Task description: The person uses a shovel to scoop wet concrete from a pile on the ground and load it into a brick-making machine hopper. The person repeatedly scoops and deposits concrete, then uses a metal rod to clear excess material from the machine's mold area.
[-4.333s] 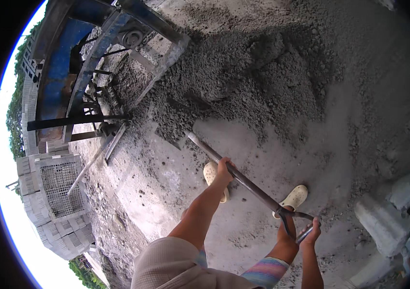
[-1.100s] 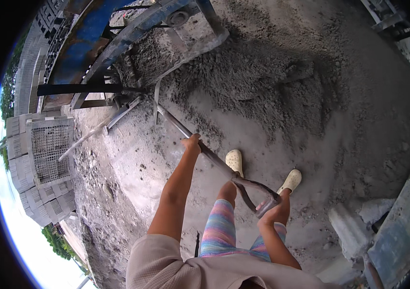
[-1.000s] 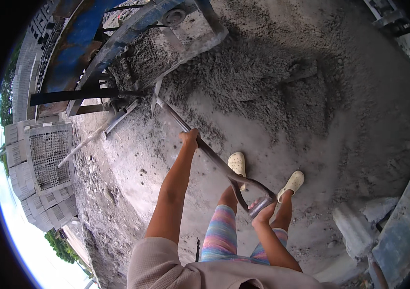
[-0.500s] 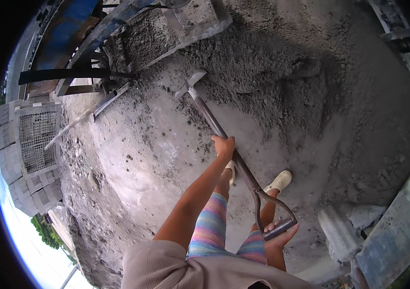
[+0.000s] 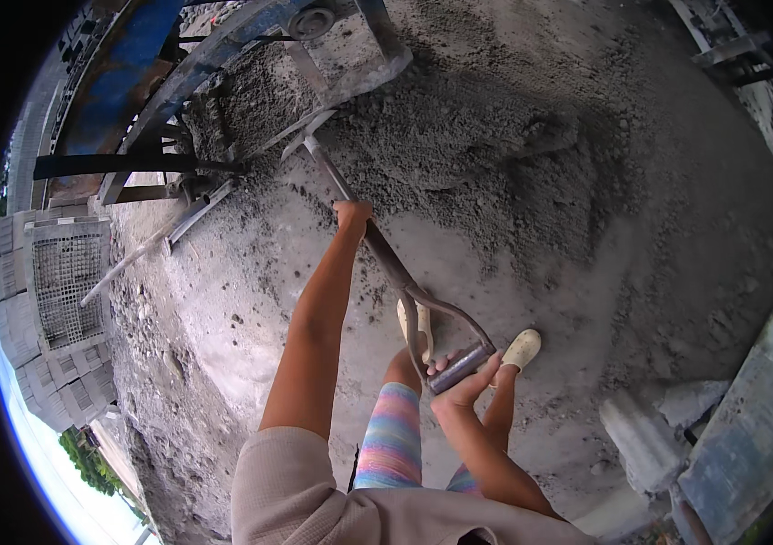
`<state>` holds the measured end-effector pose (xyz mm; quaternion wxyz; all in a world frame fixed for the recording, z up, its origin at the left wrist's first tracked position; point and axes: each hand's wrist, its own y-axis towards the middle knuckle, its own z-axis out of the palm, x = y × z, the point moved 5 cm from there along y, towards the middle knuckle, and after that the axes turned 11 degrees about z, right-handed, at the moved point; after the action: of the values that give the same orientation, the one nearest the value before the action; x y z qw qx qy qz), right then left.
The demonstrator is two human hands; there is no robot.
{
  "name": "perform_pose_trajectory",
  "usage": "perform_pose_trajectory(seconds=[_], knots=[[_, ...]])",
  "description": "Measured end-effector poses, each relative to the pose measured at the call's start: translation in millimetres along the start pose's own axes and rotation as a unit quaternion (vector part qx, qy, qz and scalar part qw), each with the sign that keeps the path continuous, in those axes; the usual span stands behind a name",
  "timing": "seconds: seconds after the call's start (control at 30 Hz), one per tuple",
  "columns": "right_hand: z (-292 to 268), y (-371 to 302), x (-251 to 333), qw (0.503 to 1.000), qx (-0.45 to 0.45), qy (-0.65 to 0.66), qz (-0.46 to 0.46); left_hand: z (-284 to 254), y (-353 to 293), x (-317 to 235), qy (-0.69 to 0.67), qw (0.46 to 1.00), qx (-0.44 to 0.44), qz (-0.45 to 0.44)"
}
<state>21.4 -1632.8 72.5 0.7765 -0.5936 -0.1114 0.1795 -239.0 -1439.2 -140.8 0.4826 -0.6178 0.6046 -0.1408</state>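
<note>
A shovel [image 5: 386, 261] with a brown shaft and a D-shaped handle slants from my body toward the far left. My left hand [image 5: 353, 218] is wrapped round its shaft, below the blade. Around the grip bar at the near end, my right hand [image 5: 464, 374] is closed. The pale blade [image 5: 308, 133] is seen nearly edge-on, at the left border of a dark grey heap of damp, sand-like mix [image 5: 486, 154]. Just beyond the blade lies the edge of a metal frame. Whether the blade carries any mix cannot be told.
Blue rusty machinery [image 5: 123, 82] with a dark bar [image 5: 114, 165] stands at the far left. A long-handled tool [image 5: 146, 250] lies below it. Grey blocks [image 5: 19, 300] are stacked at the left. Concrete pieces [image 5: 645, 436] and a grey board [image 5: 754, 418] lie near right.
Both hands have pushed the shovel forward and left, bringing its blade up to the metal frame's edge. My right hand has risen away from my body, still on the grip.
</note>
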Motion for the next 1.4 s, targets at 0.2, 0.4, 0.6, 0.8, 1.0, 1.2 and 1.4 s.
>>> perform_pose_trajectory(seconds=[0.2,0.4,0.6,0.8,1.0,1.2,1.4], knots=[[-32,-29,30,0.994,-0.043,-0.07,-0.078,21,-15,22,0.241,0.965,-0.025,0.103],[-131,-120,50,0.981,-0.166,-0.052,-0.088,15,-103,107,0.065,0.988,0.056,0.129],[-151,-161,51,0.938,-0.235,-0.148,-0.209,-35,-154,140,-0.057,0.991,0.038,0.111],[-30,-80,20,0.972,0.051,-0.216,-0.079,-88,-49,60,-0.041,0.981,-0.055,0.18],[33,-39,41,0.942,0.131,-0.302,-0.059,-47,-6,40,-0.08,0.996,-0.012,0.024],[-73,-77,184,0.967,-0.003,-0.252,-0.03,82,-115,113,0.018,0.992,-0.109,0.063],[-118,-171,248,0.954,0.024,-0.293,-0.059,109,-242,167,-0.058,0.996,0.005,-0.066]])
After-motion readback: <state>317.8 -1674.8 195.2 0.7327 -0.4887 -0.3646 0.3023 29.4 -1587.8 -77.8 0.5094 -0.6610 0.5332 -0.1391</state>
